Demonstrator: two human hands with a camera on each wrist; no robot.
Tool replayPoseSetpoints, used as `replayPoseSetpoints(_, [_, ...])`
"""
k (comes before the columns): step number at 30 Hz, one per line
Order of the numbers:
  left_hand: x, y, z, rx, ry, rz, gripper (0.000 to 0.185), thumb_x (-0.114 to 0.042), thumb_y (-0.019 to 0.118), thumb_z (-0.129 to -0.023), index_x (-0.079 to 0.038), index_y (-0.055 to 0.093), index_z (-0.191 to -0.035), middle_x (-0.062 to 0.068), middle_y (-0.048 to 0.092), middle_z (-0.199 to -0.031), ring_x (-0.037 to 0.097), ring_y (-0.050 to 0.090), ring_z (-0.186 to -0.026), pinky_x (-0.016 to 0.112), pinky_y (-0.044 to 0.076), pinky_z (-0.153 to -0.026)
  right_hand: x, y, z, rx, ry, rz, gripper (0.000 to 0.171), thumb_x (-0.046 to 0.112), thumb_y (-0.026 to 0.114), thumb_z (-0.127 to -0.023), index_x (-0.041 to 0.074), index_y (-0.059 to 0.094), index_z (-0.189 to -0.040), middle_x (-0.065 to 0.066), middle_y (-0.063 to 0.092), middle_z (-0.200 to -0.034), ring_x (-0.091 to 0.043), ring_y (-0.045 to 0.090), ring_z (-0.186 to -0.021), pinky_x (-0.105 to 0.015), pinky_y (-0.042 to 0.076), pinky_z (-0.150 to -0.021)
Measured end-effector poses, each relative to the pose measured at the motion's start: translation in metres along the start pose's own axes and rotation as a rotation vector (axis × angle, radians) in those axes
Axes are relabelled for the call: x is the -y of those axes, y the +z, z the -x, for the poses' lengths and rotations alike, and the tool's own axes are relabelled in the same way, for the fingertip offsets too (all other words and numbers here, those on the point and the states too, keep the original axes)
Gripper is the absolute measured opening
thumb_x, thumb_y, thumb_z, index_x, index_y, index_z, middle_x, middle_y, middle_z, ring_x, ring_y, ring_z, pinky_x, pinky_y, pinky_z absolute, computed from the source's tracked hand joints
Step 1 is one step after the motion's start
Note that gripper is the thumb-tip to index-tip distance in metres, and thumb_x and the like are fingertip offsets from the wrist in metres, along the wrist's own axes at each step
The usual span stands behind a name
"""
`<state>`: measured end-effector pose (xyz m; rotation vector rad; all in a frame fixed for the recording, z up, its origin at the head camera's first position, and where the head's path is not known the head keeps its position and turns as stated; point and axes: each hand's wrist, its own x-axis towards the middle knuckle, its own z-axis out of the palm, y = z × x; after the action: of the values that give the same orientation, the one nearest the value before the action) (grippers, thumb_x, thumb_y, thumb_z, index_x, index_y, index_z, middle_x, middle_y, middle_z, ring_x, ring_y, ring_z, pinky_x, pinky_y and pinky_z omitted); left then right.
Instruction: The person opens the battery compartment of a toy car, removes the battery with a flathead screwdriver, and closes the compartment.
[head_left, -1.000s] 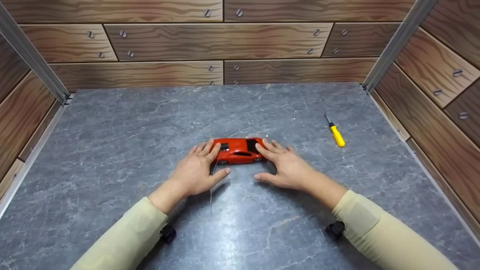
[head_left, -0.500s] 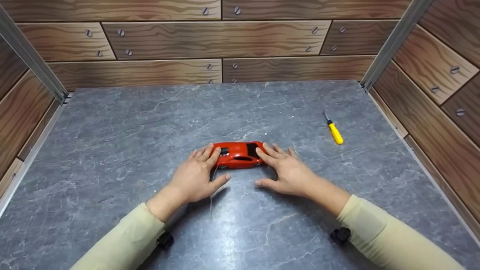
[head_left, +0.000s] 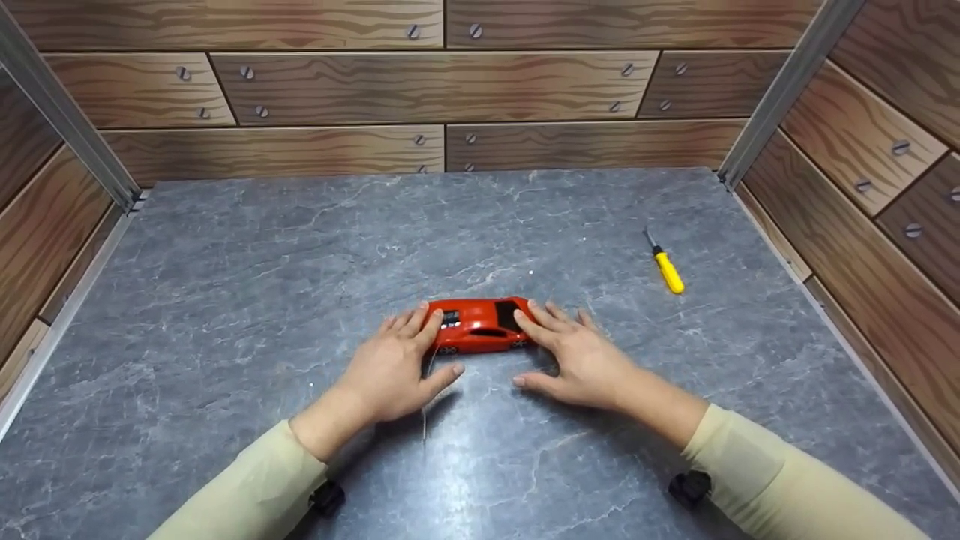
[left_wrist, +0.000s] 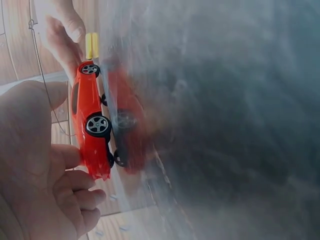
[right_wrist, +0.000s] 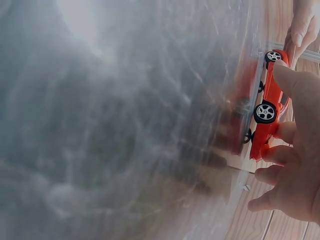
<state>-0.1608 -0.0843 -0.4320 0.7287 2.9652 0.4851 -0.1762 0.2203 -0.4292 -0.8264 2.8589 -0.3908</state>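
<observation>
A red toy sports car (head_left: 480, 324) stands on its wheels on the marbled grey table (head_left: 337, 232), side-on, with a dark windscreen at its right end. My left hand (head_left: 394, 367) touches the left end, fingertips on its body, thumb held off. At the other end my right hand (head_left: 589, 364) rests its fingertips on the hood, fingers fairly straight and thumb apart. From the car's left end a thin wire (left_wrist: 41, 70) trails past the left hand. Wheels (right_wrist: 265, 112) touch the tabletop in the right wrist view.
To the right lies a screwdriver (head_left: 667, 271) with a yellow handle, its shaft pointing away. Wood-plank printed walls (head_left: 442, 86) enclose the table at the back and both sides, with metal corner posts (head_left: 787, 90).
The car has slid a little toward me, with both hands moving along at its ends. The screwdriver has stayed in place.
</observation>
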Motion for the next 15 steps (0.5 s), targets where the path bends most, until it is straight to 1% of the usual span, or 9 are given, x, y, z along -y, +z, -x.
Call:
replayPoseSetpoints(10, [-0.0041,-0.0011,0.0056,0.026,-0.008,0.005,0.09,-0.067,0.052,-0.103,-0.001,0.036,-0.163,0.025,0.03,-0.167,0.047,0.034,-0.152,0.055,0.024,-0.127,0.0039,0.0038,0.0057,-0.001,0.005,0.021,0.099,0.074,0.064,-0.094,0.018,0.03,-0.168,-0.012,0.023,-0.174,-0.041,0.024,-0.158,-0.072,0.015,-0.123])
replayPoseSetpoints(15, [-0.005,-0.0014,0.0095,0.032,-0.002,0.007,0.09,-0.067,0.051,-0.103,-0.001,0.036,-0.163,0.024,0.03,-0.167,0.043,0.033,-0.154,0.054,0.023,-0.128,0.0066,0.0051,0.0097,-0.007,0.004,0.033,0.098,0.073,0.064,-0.094,0.018,0.031,-0.168,-0.012,0.022,-0.173,-0.041,0.024,-0.158,-0.071,0.015,-0.124])
